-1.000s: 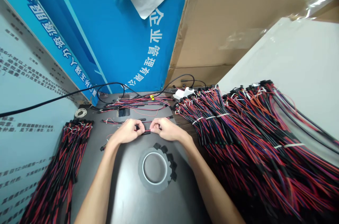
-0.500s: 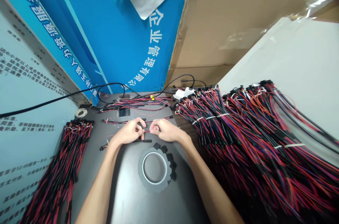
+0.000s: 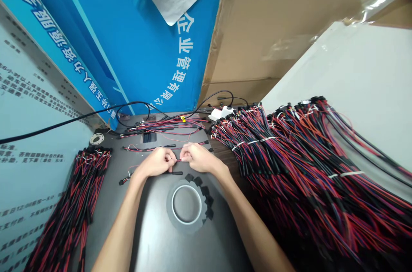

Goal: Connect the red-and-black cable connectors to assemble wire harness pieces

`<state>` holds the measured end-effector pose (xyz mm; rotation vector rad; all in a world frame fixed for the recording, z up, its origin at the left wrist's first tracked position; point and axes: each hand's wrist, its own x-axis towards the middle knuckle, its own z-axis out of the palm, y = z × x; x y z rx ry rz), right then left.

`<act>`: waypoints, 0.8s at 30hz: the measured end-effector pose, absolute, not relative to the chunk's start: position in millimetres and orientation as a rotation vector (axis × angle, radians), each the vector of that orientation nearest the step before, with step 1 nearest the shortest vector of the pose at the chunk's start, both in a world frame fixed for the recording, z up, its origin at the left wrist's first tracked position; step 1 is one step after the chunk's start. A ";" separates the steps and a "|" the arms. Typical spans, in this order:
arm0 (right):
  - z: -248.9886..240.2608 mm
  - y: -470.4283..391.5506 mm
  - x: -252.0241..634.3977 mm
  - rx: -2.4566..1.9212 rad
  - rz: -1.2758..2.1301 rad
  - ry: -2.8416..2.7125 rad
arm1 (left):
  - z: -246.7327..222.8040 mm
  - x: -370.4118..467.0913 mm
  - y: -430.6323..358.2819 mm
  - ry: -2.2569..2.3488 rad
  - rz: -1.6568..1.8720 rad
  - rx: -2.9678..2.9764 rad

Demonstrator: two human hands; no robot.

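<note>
Over the grey table, my left hand (image 3: 160, 161) and my right hand (image 3: 197, 156) are close together with fingertips pinched. A short stretch of red wire (image 3: 179, 160) shows between them, gripped from both sides; my fingers hide the rest. Under my left hand lies a wire harness with a black connector (image 3: 123, 180) at its left end and a black sleeved tip (image 3: 175, 173) at its right. Nearer to me, a grey ring-shaped roll (image 3: 171, 216) lies flat, with several black tape pieces (image 3: 206, 191) stuck along its right rim.
Bundled wire harnesses (image 3: 277, 147) are heaped on the right, and another bundle (image 3: 88, 186) lies on the left. Loose red and black wires (image 3: 161, 126) lie at the back. A black cable (image 3: 64, 124) crosses from the left, before a blue panel (image 3: 154, 49) and cardboard (image 3: 257, 27).
The fingers of my left hand have curled in closer around the wire. Both hands stay nearly in place; the whole view has shifted slightly.
</note>
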<state>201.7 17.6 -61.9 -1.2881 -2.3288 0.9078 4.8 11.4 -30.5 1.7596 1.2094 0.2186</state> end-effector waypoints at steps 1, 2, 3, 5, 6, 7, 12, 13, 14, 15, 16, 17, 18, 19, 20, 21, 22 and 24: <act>-62.4 17.8 201.4 -1.284 0.902 -2.324 | -30.2 5.2 11.4 1.217 0.216 1.768; -62.8 18.1 201.2 -1.282 0.898 -2.319 | -29.7 5.7 11.3 1.227 0.217 1.777; -63.0 18.3 201.1 -1.282 0.895 -2.312 | -29.3 6.1 11.2 1.238 0.218 1.785; -62.8 18.6 201.2 -1.283 0.900 -2.299 | -28.8 6.7 11.1 1.254 0.222 1.796; -62.3 18.6 201.3 -1.282 0.906 -2.296 | -29.0 6.8 11.1 1.260 0.224 1.799; -61.7 18.6 201.6 -1.283 0.908 -2.297 | -29.4 6.8 11.3 1.266 0.225 1.798; -58.3 17.5 202.2 -1.283 0.853 -2.333 | -34.2 3.5 12.0 1.251 0.247 1.762; -58.0 17.2 202.2 -1.278 0.853 -2.335 | -35.0 2.1 11.8 1.240 0.249 1.749; -57.8 16.9 202.1 -1.273 0.861 -2.335 | -35.7 0.4 11.7 1.231 0.249 1.739; -57.8 16.5 202.0 -1.271 0.872 -2.330 | -36.1 -1.6 11.5 1.222 0.247 1.733; -57.9 16.2 201.9 -1.270 0.881 -2.326 | -36.2 -3.8 11.4 1.213 0.242 1.732; -58.0 15.9 201.9 -1.270 0.887 -2.324 | -36.1 -6.3 11.4 1.205 0.240 1.733; -58.1 15.7 202.1 -1.270 0.889 -2.322 | -35.8 -9.1 11.5 1.199 0.240 1.736; -58.0 15.6 202.3 -1.266 0.892 -2.318 | -35.2 -11.9 11.6 1.194 0.238 1.737; -57.7 15.5 202.7 -1.258 0.904 -2.310 | -34.4 -14.8 11.8 1.191 0.235 1.738; -57.2 15.4 203.1 -1.247 0.925 -2.297 | -33.5 -17.7 11.9 1.188 0.230 1.736; -56.5 15.3 203.6 -1.234 0.953 -2.284 | -32.5 -20.4 11.8 1.183 0.225 1.734; -54.8 15.1 204.4 -1.217 1.003 -2.256 | -30.1 -25.5 11.3 1.175 0.215 1.732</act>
